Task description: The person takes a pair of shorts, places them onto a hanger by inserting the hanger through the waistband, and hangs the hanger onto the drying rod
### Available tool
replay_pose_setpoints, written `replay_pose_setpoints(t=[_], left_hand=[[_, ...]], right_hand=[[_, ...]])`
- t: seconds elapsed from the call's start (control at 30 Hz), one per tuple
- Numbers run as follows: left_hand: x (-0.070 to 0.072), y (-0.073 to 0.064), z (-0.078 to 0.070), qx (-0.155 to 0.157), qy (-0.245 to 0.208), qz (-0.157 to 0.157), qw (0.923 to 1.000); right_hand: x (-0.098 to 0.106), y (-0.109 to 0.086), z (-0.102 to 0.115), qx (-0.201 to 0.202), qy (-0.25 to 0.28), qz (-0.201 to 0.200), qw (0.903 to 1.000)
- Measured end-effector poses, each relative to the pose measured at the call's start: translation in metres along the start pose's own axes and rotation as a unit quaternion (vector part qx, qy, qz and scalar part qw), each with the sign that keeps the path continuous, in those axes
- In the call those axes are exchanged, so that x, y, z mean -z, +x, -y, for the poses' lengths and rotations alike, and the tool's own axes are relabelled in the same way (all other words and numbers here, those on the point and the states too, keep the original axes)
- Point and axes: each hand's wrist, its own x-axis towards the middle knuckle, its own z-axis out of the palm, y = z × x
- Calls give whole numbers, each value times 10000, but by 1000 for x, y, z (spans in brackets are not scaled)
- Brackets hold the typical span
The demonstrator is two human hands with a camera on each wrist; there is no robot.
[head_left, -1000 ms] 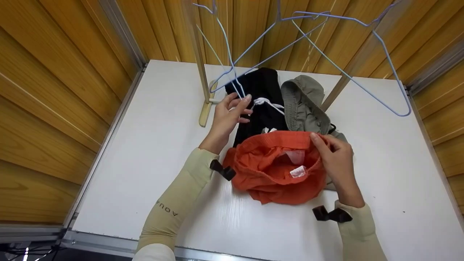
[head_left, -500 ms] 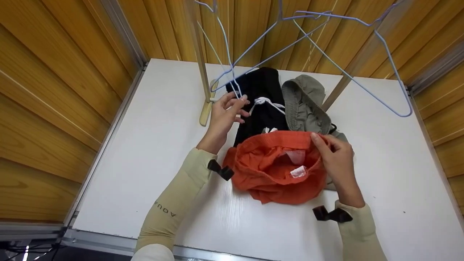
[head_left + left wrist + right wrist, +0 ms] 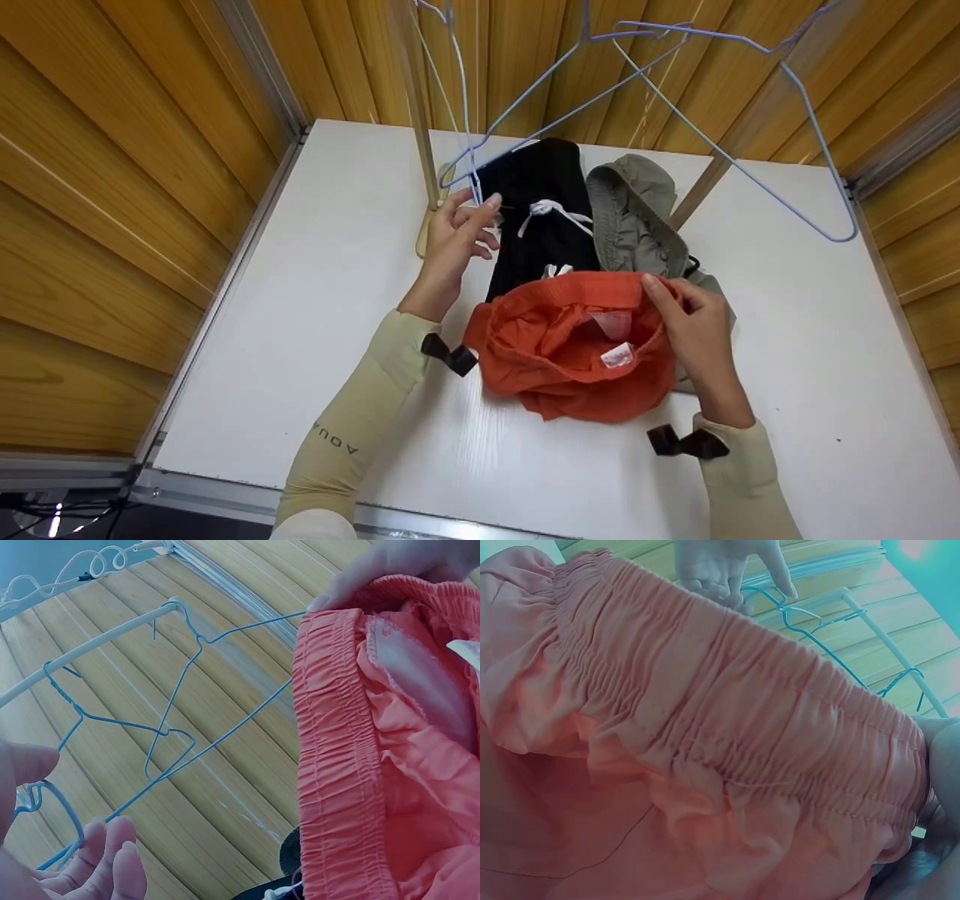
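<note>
Hanger (image 3: 466,105) in half-curled left hand (image 3: 453,244), right hand (image 3: 696,330) pinching waistband (image 3: 571,290)

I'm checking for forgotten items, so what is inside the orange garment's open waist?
Inside the orange garment, a white label and a paler patch of fabric show. The deeper part is covered by the garment's own cloth, so anything there cannot be seen.

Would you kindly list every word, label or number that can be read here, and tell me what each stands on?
"AQU": on the left sleeve, with a further letter curving out of sight.
White label inside the orange garment: any print is too small and blurred to read.
</note>
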Motion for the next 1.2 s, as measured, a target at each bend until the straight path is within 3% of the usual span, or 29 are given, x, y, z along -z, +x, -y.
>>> replay_pose_setpoints(t=[0.33,0.63,0.8,1.2], left_hand=[[8,3,-8,-57,-160,-36,9998],[15,6,-15,-72,-228,-187,9995],[21,6,-19,13,-227,-246,9994],[30,10,-30,25,290,-246,9993]], right_hand=[[-1,3,-5,150,109,-16,9998],[2,-7,29,49,-44,80,9999],[3,-9,32,67,-95,68,9999],[3,-9,31,49,14,113,9999]])
